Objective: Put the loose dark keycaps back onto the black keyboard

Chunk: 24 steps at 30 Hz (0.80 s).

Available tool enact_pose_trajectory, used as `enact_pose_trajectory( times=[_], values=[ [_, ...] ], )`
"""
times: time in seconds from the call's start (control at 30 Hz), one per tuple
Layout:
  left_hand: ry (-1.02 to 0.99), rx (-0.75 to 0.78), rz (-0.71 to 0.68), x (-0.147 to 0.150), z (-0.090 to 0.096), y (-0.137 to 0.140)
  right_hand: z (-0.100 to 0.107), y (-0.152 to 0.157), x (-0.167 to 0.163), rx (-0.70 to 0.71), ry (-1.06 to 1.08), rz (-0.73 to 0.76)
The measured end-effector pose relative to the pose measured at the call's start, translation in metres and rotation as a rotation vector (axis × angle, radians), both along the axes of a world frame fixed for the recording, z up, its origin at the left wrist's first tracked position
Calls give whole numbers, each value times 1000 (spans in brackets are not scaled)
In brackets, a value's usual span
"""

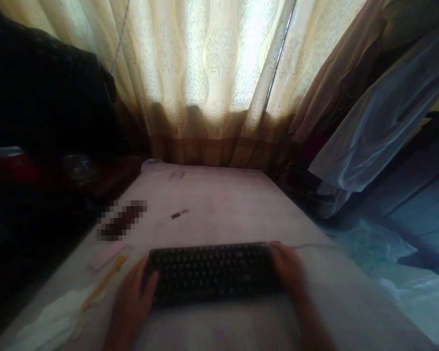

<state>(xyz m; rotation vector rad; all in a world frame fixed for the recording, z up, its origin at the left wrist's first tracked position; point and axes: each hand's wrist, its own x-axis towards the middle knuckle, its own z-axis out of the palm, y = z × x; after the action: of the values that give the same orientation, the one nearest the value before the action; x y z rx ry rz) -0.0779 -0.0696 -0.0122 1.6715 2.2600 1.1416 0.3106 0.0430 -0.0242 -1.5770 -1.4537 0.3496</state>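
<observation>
A black computer keyboard lies across the near part of a table, its keys facing up. My left hand grips its left end, thumb on top near the keys and fingers at the outer edge. At the opposite end my right hand is wrapped round the keyboard's right side. Both hands are a little blurred. A thin cable runs to the right from behind the right hand. I cannot tell whether the keyboard rests on the cloth or is slightly raised.
On the cloth-covered table lie a small thin tool with a dark middle, a yellow stick-like brush, a pink strip, a pixelated dark object and white crumpled material. Curtains hang behind; clothes hang right.
</observation>
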Motion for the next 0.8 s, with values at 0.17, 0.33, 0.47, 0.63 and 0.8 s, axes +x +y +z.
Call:
enact_pose_trajectory(
  times=[0.17,0.33,0.47,0.63,0.8],
  values=[
    [-114,-73,-4,-4,2,-2,0,-1,3,-18,34,-17],
    [-218,-140,-55,-17,8,6,2,2,18,20,70,-146],
    [-218,-135,-86,-25,0,11,0,4,30,127,45,-250],
    [-119,-79,-150,-24,-13,9,-3,6,31,157,35,-253],
    [-46,6,-121,-21,0,1,3,8,20,184,-3,-185]
  ],
)
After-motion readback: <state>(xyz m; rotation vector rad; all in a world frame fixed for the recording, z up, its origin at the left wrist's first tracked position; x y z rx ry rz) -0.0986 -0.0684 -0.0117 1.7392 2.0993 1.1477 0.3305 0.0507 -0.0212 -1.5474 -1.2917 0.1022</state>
